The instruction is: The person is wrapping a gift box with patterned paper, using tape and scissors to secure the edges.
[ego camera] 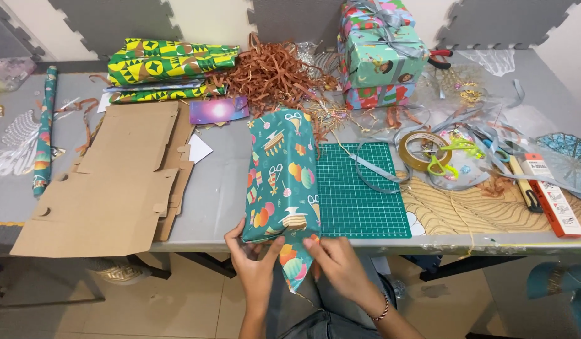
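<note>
Teal-wrapped box [283, 179] at near table edge [196, 242], left of green cutting mat [361, 191]. Left hand [253, 260] and right hand [336, 260] fingers pinching its near-end paper flap [295, 263].

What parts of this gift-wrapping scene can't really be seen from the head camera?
- What is inside the teal wrapped box: the paper covers it all.
- The near end fold: the left hand and right hand hide it.
- The blue fan-like thing: cut off by the right edge.
- The small trinkets under clear film: too small and tangled to name.
- The table legs: mostly hidden beneath its top.
</note>
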